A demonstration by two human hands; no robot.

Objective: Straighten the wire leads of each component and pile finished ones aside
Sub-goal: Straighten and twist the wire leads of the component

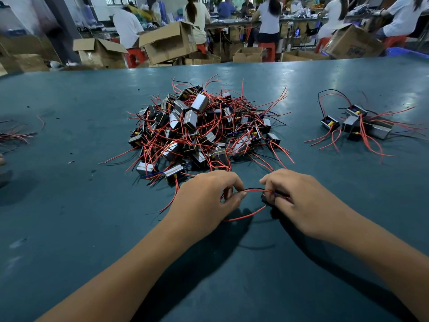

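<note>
1. A dark teal worktop (69, 228) fills the foreground.
2. Open cardboard boxes (167, 41) sit on the floor beyond its far edge.
3. Seated people (269, 17) work at benches on red stools (267, 48).

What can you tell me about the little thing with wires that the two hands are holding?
The component is a small dark block, mostly hidden in the right hand, whose fingers curl around it. Thin red and black wire leads arch from it to the left hand, which pinches them. Another red lead curves down toward the green table. It sits just in front of the big pile.
</note>
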